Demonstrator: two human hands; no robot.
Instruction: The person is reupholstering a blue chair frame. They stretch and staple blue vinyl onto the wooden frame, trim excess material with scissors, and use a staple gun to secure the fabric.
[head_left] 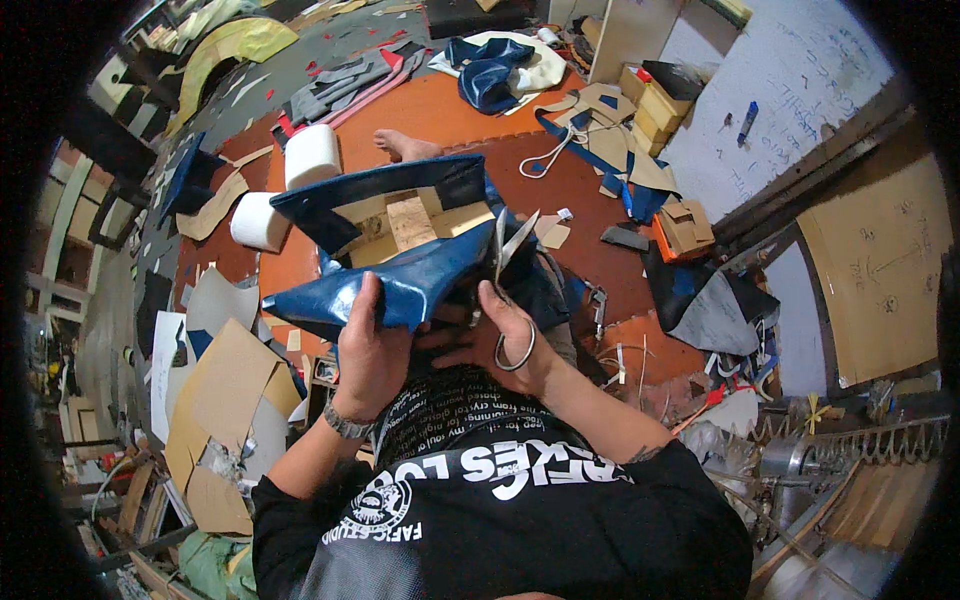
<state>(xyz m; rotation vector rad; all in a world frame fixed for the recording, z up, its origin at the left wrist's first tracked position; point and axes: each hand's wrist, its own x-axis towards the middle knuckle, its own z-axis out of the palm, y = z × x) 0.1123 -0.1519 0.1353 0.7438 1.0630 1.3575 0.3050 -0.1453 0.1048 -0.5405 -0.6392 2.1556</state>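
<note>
A blue glossy leather-like piece (385, 283) is gripped at its near edge by my left hand (375, 350), thumb on top and fingers underneath. It belongs to a blue-covered box-like form (380, 190) in front of me, with bare tan wood or board (408, 220) showing inside. My right hand (518, 345) holds a pair of scissors (515, 242), a finger or thumb through a metal loop. The blades point away from me and stand apart, beside the right end of the blue piece. Some of my right fingers are hidden in shadow.
Two white rolls (260, 222) stand to the left of the form, near a bare foot (405, 146). Cardboard pieces (225, 420) lie at left. A metal hand tool (598, 308) is on the orange mat (640, 345). Blue and tan scraps (600, 130) lie ahead right, near a whiteboard (790, 130).
</note>
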